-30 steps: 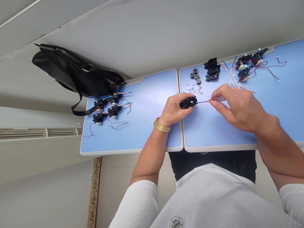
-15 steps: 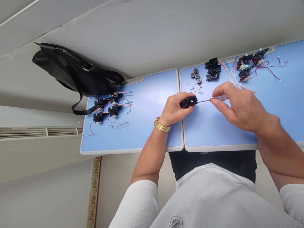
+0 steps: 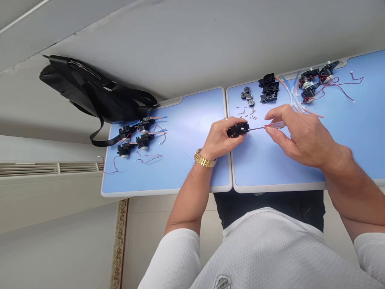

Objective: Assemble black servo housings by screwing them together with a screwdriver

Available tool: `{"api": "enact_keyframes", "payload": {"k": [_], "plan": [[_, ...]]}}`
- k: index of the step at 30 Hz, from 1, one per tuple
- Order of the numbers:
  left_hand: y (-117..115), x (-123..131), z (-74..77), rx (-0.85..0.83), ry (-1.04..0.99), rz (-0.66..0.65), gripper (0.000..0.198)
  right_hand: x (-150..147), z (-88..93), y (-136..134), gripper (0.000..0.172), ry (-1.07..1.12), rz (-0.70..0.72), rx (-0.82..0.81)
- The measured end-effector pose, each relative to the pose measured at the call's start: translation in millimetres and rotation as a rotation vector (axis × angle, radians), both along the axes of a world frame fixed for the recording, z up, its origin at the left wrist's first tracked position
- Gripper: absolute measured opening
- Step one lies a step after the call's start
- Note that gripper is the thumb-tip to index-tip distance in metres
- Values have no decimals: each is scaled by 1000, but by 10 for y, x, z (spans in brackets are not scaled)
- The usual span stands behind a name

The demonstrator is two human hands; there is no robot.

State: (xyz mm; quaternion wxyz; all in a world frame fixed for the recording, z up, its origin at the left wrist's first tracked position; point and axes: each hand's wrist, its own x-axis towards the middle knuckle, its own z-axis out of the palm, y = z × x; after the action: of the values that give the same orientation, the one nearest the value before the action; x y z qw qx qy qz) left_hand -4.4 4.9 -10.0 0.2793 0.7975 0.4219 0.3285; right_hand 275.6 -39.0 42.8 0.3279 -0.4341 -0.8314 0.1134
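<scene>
My left hand (image 3: 221, 138) is closed round a small black motor housing (image 3: 238, 129), held just above the blue table near the seam between its two tops. My right hand (image 3: 300, 134) pinches a thin screwdriver (image 3: 272, 126) with a clear red handle. The metal shaft points left and its tip meets the right side of the housing. A gold watch (image 3: 205, 159) sits on my left wrist. Loose small screws (image 3: 248, 113) lie scattered just behind the housing.
Black round parts (image 3: 247, 96) and black housings (image 3: 269, 88) lie behind the screws. Wired motor units (image 3: 315, 79) and thin tubes (image 3: 293, 96) are at the back right. More wired units (image 3: 135, 136) sit on the left top (image 3: 180, 168), beside a black bag (image 3: 96, 94).
My right hand has shifted slightly, fingers working on the screwdriver handle. The left hand and housing stay in place.
</scene>
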Motion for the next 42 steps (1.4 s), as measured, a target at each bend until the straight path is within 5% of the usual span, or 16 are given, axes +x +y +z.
{"api": "enact_keyframes", "payload": {"k": [4,11,20,29,37,42], "plan": [[-5,4,2,4,7,15,31,19,1,4,21,-38,15,25],[-9,15,-2,19,3,-28,30,96,-26,42,49,-161,-76,42],[-4,8,-10,31,-9,-17,29,24,4,9,22,-32,9,-12],[-5,9,-1,18,16,-19,30,112,-18,57,53,-187,-89,13],[-3,-1,-14,39,15,-2,31,15,-3,8,22,-2,-12,-35],[-8,4,-8,34,19,-6,30,78,-24,39,33,-127,-53,9]]}}
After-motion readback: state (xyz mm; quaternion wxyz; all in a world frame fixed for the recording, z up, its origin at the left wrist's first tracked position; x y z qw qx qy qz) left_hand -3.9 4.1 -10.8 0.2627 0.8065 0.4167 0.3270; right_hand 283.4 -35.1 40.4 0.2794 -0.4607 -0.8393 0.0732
